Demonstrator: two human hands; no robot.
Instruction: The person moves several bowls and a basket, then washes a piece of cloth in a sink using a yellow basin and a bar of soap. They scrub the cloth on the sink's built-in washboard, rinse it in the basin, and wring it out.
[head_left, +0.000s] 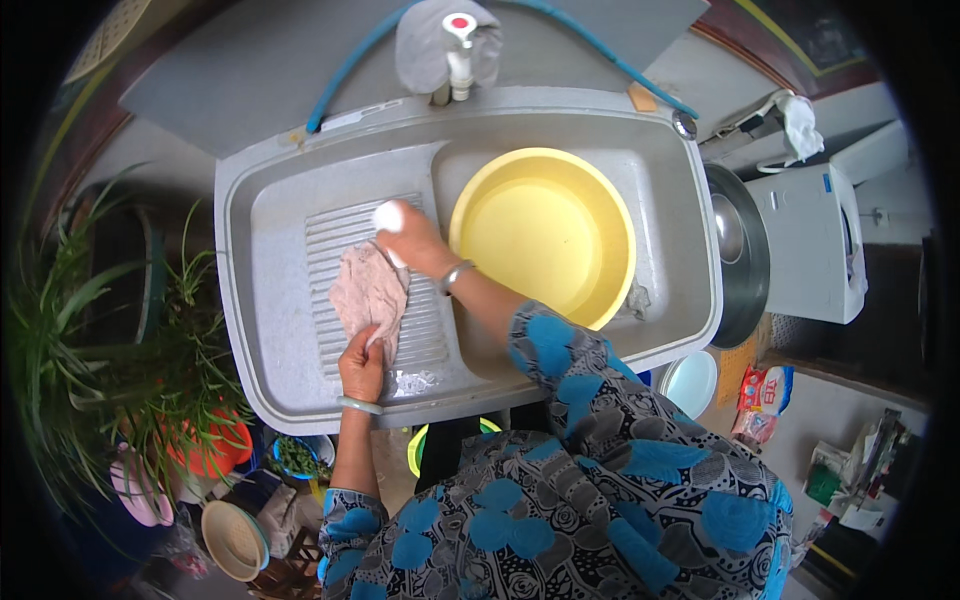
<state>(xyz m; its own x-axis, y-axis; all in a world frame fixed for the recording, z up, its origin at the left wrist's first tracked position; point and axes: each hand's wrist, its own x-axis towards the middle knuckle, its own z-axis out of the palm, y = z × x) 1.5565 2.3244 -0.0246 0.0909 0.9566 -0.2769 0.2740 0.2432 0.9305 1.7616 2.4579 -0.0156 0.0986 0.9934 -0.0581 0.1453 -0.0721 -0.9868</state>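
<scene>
My left hand (361, 373) pinches the near end of a damp pink cloth (367, 289). The cloth lies crumpled over the ribbed washboard (330, 337) moulded into the left side of a grey laundry sink (262, 217). At the cloth's far right edge, my right hand (417, 241) is closed around a white object (388, 216). Its rounded end shows beyond my fingers and another white bit below them; I cannot tell whether it is a brush or soap. Right of that hand, a yellow plastic basin (541, 161) with some clear water stands in the sink's deeper bowl.
A white tap (460, 64) rises behind the sink, with a blue hose (360, 56) arching past it. Long-leaved plants (82, 337) crowd the left side. A dark round metal basin (739, 262) and a white washing machine (806, 240) stand to the right. A grey wad (638, 300) lies beside the yellow basin.
</scene>
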